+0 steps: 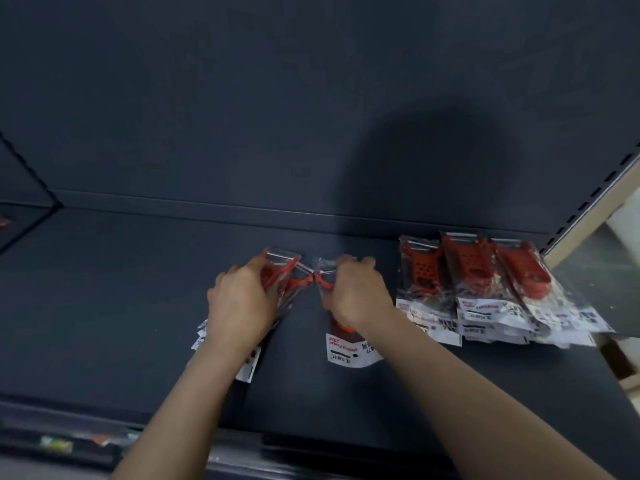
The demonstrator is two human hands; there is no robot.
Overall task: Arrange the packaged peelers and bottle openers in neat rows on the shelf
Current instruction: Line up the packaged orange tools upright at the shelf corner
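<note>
Red peelers in clear packets: left hand (pixel 242 301) grasps a stack (pixel 282 271), right hand (pixel 358 296) another packet (pixel 348 346), likely squaring them beside the row (pixel 485 285) at frame right.

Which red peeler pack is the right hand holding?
The middle clear-bagged red peeler pack, under the right hand; the left hand holds a different pile.

The left hand (pixel 242 303) gripped and covered most of the packaged peelers (pixel 282 268), so their count could not be determined; the right hand (pixel 356 296), curled over the centre packet (pixel 346 348), hid the red tool inside it. Label print on the overlapping packets at right (pixel 481 282) was too small and blurred to read. The price strip (pixel 57 443) on the front edge of the shelf (pixel 104 306) was blurred, a red object (pixel 2 222) was cut off by the left border, and the forearms (pixel 194 410) by the bottom border.
</note>
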